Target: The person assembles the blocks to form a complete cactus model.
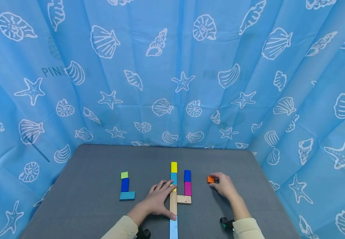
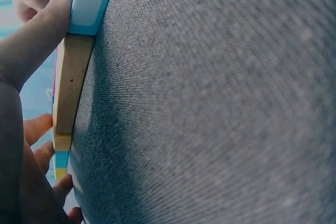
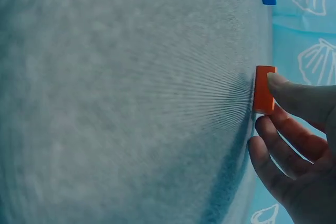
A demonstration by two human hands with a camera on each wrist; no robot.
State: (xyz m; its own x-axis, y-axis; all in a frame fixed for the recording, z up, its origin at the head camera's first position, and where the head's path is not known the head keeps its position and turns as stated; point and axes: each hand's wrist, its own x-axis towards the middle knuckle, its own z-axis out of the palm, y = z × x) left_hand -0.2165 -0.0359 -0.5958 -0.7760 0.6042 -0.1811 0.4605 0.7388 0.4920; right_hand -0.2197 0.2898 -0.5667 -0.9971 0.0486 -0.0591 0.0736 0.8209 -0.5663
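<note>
Block line (image 1: 173, 203) runs down the grey table (image 1: 94, 166). Left hand (image 1: 156, 199) spread across it, fingers extended, gripping nothing. Right hand (image 1: 224, 186) pinches the orange block (image 1: 210, 179), well right of the line. Step, I'd judge: positioning it; next move calls for a steady pinch.

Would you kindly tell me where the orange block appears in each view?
Head: the orange block is right of centre, below mid-height, pinched by the right hand.
Left wrist: not visible in this picture.
Right wrist: right of centre, about mid-height.
Shared landmark: the grey surface, seen in all three views.
</note>
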